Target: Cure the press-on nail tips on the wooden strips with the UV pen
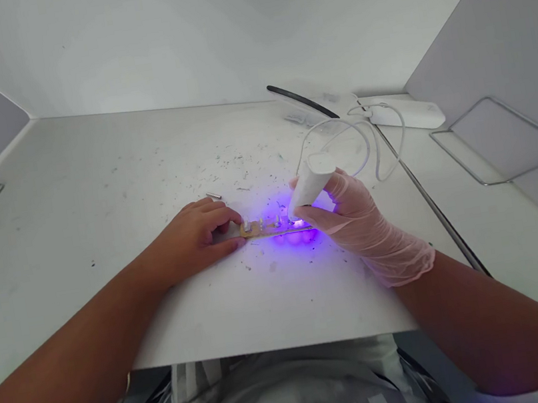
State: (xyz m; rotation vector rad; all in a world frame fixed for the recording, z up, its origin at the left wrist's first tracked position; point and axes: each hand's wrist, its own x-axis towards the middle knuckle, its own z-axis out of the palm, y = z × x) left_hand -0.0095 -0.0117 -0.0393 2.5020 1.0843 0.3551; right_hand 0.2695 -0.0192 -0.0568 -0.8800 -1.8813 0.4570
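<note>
Your grey striped clothing [288, 394] sits closest, below the edge of the white table [95, 187], with both forearms reaching out over it. Your bare left hand [202, 228] lies low and mostly flat, its fingertips pressing on the left end of a thin tan strip [266, 229] with small pale pieces set along it. It pins the strip and grips nothing. Your right hand [352, 216], in a thin translucent glove, is closed around a white pen-shaped lamp [310, 185] whose tip throws violet light on the strip's right end, near the middle of the table.

Risks, as I judge them:
- Your ungloved fingertips rest just beside the glow, so a small drift of the lamp would put the light on bare skin.
- The white cord [365, 140] loops loosely back to a white oblong box [408, 115]; a snag could jerk the tip off its spot.
- Fine dark specks [232, 160] litter the surface near the strip and could stick to the pieces.
- Light fingertip pressure alone may let the strip slide.

No brand, label or writing can be read anywhere.
</note>
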